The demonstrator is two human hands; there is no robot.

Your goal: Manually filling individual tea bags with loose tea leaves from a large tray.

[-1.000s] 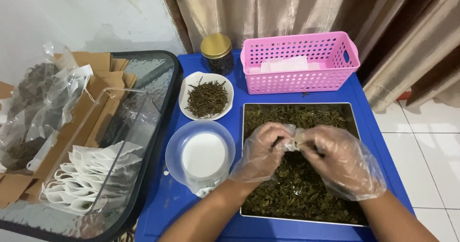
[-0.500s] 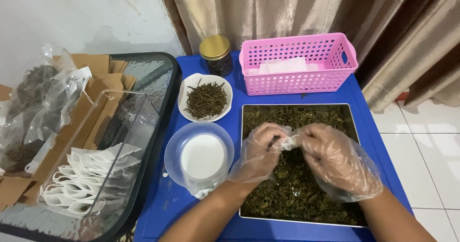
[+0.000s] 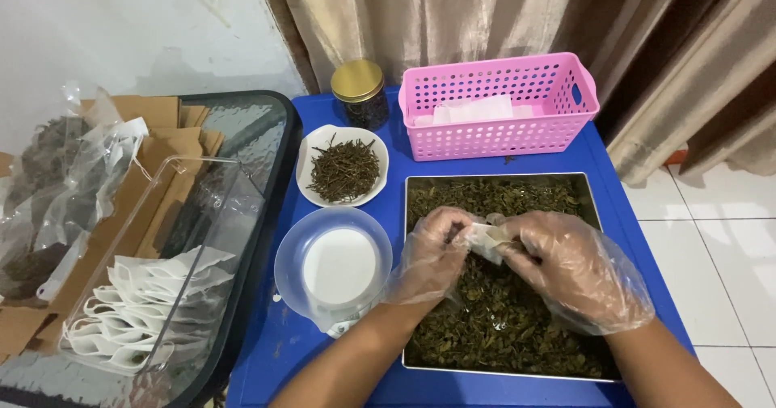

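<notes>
Both gloved hands are drifting slightly lower over the metal tray (image 3: 594, 206): left hand (image 3: 432, 254) and right hand (image 3: 566, 266) are pinching a small white sachet (image 3: 486, 240) at the tray's twelve o'clock half. Loose leaves (image 3: 501, 327) risk spilling if that pinch is slipping.

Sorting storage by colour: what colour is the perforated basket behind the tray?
Pink basket, clearest in the head view.

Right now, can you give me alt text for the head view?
Two gloved hands, left hand and right hand, hold a small white bag over a metal tray of dried leaves. Beside it: clear bowl, twig dish, jar, pink basket.
</notes>
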